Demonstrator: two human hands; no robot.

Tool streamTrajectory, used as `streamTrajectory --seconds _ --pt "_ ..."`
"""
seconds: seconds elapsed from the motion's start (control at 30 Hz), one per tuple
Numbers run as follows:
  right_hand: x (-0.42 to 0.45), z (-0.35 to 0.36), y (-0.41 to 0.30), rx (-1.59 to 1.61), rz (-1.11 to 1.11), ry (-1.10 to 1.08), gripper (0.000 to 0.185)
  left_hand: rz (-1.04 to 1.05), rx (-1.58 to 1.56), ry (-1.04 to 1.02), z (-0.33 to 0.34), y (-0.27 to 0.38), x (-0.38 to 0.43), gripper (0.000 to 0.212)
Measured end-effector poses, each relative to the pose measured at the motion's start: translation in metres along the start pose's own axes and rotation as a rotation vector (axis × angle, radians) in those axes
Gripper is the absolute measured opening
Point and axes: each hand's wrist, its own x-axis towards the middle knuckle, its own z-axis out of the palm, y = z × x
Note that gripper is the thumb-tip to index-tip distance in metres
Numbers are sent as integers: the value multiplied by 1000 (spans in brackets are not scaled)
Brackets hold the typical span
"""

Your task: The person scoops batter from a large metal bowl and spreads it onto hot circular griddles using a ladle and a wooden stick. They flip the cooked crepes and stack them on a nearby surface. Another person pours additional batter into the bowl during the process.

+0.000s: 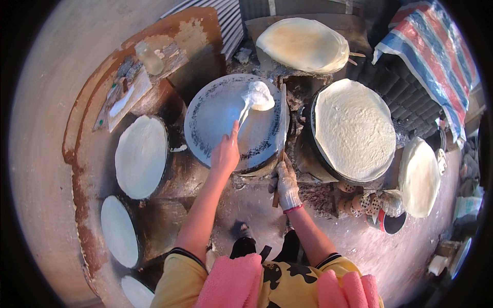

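My bare left hand (225, 154) is over the near part of a round griddle (215, 104), index finger extended. From its fingers a stretched strand runs to a white lump of wet dough (258, 94) at the griddle's far right. Just under the lump shows a small pale round patch. My right hand (288, 184), in a knitted glove, grips a long thin flat spatula (284, 119). Its blade points away from me along the griddle's right edge. The handle's end shows below the glove.
A second griddle (317, 154) at right bears a large thin flatbread (354, 131). More flatbreads lie in a stack (304, 44) behind, and at right (420, 177). Pale discs (141, 158) line the left side. Perforated coal briquettes (358, 202) sit below, beside a bucket (394, 223).
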Motion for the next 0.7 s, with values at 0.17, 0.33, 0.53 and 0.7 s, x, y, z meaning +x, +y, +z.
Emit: streamTrajectory --seconds 0.17,0.33,0.53,0.7 --pt "-4 53 5 -90 -111 50 42 163 113 -125 -9 -31 25 65" --pt "25 48 32 -531 -440 232 36 215 -99 -121 13 -34 88 58" --pt "20 65 21 -862 -391 340 38 -60 17 -203 -49 -68 89 61" --pt "37 55 19 -931 -439 414 39 -90 -205 -28 -77 -130 38 58"
